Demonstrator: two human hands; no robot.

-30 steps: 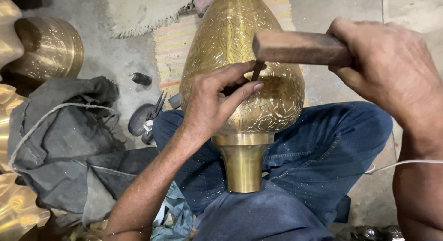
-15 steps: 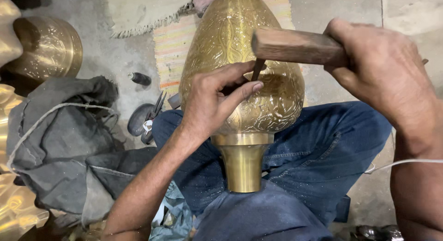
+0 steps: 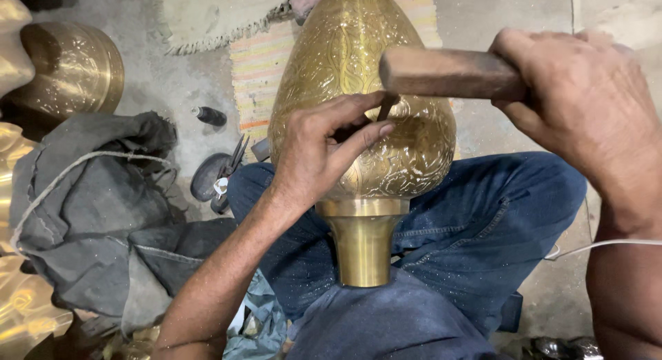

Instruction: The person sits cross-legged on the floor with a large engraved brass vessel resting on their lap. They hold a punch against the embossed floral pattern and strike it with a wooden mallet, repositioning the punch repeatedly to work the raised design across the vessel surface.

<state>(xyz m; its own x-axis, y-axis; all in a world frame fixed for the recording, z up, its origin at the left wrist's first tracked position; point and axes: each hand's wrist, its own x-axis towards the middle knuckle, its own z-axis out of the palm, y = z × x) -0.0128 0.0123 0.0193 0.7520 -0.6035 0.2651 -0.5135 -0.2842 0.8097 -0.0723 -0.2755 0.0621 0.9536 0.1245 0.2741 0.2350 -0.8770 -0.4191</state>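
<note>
One large engraved brass vase (image 3: 358, 118) lies across the person's lap, resting on blue jeans (image 3: 476, 243), its plain smooth neck (image 3: 363, 246) pointing toward the camera and its patterned belly away; what is inside cannot be seen. The left hand (image 3: 321, 150) rests on the vase's belly, fingers pinched narrow around one thin dark chisel (image 3: 385, 110) whose tip touches the engraved surface. The right hand (image 3: 586, 105) is closed firmly around one wooden mallet (image 3: 448, 72), whose blunt end sits just above the chisel's top; contact between them cannot be judged. At upper left, one round brass bowl (image 3: 72, 74) lies tilted on the concrete floor (image 3: 165, 84), its dim inside showing nothing. More polished brass (image 3: 17, 312) shows at the left edge, count uncertain. One grey cloth (image 3: 89, 208) is heaped beside the left leg, with a pale cord (image 3: 69, 174) looped over it. One pair of pliers (image 3: 231, 163) lies near a dark round object, and one small black cylinder (image 3: 209, 116) lies nearby. A striped mat (image 3: 255, 77) lies under the vase's far end.
</note>
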